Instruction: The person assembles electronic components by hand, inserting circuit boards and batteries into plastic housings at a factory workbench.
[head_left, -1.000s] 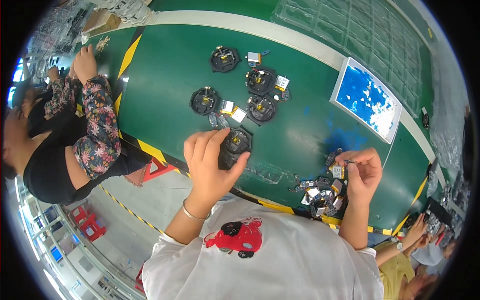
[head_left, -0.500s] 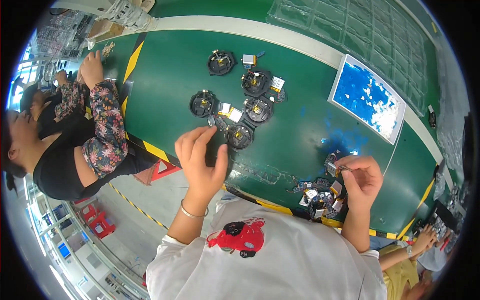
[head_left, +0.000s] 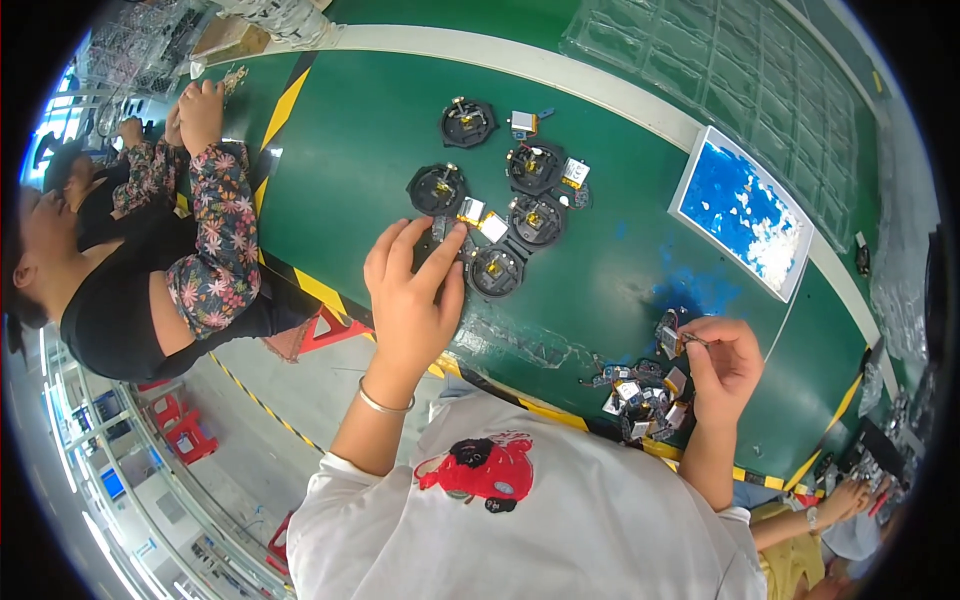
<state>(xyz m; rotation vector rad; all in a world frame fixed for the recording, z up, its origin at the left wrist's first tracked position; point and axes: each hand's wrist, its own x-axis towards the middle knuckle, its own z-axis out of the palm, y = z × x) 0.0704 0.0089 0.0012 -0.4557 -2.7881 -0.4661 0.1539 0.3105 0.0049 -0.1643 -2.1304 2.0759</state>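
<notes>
L hand (head_left: 412,300), ctr-left of frame: forearm rises fr. lower edge, back of hand up, fingers extended toward top of frame, bangle (head_left: 384,405) at wrist. We note it as released: thumb & index parted. Fingertips lie at small dark boards (head_left: 441,226), just beside the lowest black housing (head_left: 497,272); contact w/ the boards we can't tell.

R hand (head_left: 730,365), lower right of frame: forearm near vertical, palm turned left, fingers bent, thumb & index pinched on a battery unit (head_left: 669,338). Unit projects left of fingertips, above the pile of units (head_left: 645,402).

Ref. pos.: we find four more housings (head_left: 467,122) at upper ctr, w/ loose batteries (head_left: 493,227) among them; white tray (head_left: 728,259) at upper right; all on green table (head_left: 340,170).
</notes>
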